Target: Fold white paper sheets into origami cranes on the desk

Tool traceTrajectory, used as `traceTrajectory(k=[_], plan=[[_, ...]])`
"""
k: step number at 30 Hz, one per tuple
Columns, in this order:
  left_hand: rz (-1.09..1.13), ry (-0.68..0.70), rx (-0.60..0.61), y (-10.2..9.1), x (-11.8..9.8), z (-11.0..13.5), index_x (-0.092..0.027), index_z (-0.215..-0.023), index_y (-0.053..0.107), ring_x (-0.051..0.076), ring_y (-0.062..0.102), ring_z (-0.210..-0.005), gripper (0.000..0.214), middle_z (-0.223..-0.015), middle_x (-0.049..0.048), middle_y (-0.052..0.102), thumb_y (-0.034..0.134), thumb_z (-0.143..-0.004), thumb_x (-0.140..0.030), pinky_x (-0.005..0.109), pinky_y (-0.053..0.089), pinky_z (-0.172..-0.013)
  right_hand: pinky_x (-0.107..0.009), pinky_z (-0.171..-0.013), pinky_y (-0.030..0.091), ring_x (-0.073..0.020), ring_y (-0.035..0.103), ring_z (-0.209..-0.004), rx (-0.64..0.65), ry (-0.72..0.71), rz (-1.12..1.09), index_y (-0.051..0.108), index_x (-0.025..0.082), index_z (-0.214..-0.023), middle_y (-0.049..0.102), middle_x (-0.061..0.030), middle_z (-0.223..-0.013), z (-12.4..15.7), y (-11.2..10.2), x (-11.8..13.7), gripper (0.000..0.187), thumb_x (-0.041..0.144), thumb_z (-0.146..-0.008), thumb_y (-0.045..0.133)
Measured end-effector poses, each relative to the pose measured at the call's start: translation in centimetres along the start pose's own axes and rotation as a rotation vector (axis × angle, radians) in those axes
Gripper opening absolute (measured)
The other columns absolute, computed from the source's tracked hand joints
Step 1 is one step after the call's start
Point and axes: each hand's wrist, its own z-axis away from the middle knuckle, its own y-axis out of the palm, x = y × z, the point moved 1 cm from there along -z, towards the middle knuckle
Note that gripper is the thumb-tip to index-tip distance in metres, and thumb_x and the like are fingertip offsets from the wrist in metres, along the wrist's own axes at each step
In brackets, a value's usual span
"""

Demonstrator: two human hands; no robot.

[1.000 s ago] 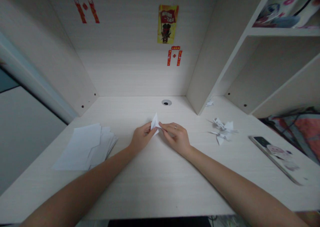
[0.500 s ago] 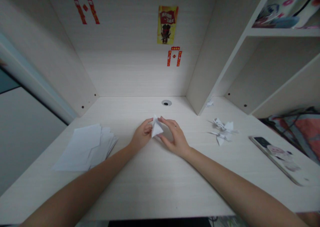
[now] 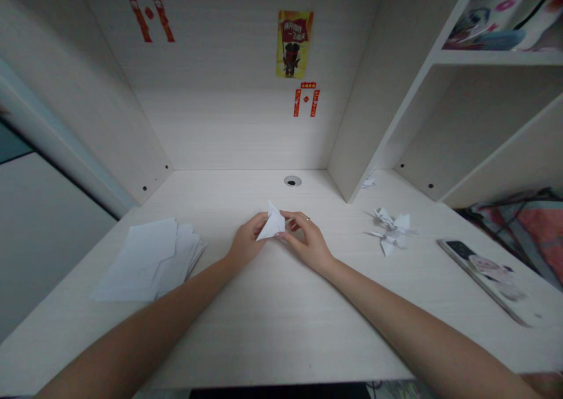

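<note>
Between my two hands, just above the middle of the desk, is a small piece of folded white paper (image 3: 273, 224) with a pointed top and a corner that reaches to the lower left. My left hand (image 3: 246, 236) grips its left side, its fingers partly hidden behind the paper. On the right edge, my right hand (image 3: 308, 240) pinches the paper between thumb and fingers; a ring shows on one finger. Several folded paper cranes (image 3: 393, 229) lie in a cluster to the right of my right hand.
A stack of white paper sheets (image 3: 147, 258) lies left of my left forearm. At the right is a phone (image 3: 484, 281) in a decorated case. An upright divider panel (image 3: 352, 176) stands behind the cranes, and a cable hole (image 3: 292, 181) is near the back wall.
The folded paper has turned and its lower corner now points to the left. My right fingers have shifted along its right edge, and the left fingers have moved behind it.
</note>
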Motion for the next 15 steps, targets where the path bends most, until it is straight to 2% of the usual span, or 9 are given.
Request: traceTrajectory(k=[5,11,15], plan=[[-0.075,0.021,-0.019,-0.1,0.1,0.1,-0.014,-0.113,0.058,0.024,0.061,-0.096,0.046,-0.11,0.0101,0.064,0.065,-0.069,-0.025,0.032,0.046,-0.084,-0.032,-0.074,0.049,-0.0165,0.057,-0.079,0.037,-0.003,-0.025,0.052,0.024,-0.117,0.061,-0.0052,-0.095,0.1,0.0,0.2,0.044,0.034,-0.076,0.065],[-0.16,0.01,-0.021,-0.2,-0.4,0.1,-0.015,-0.115,0.06,0.025,0.06,-0.099,0.047,-0.107,0.0064,0.066,0.064,-0.071,-0.03,0.032,0.045,-0.086,-0.03,-0.072,0.052,-0.0155,0.06,-0.081,0.065,0.007,-0.147,0.053,0.027,-0.117,0.058,-0.0073,-0.112,0.2,0.3,0.0,0.041,0.033,-0.078,0.063],[-0.244,-0.026,-0.005,0.1,-1.0,0.3,-0.018,-0.115,0.061,0.026,0.06,-0.098,0.043,-0.104,0.0035,0.068,0.059,-0.074,-0.031,0.033,0.046,-0.085,-0.031,-0.073,0.052,-0.0157,0.061,-0.079,0.038,0.042,-0.135,0.051,0.026,-0.118,0.06,-0.0073,-0.112,0.2,0.3,0.0,0.044,0.032,-0.077,0.064]])
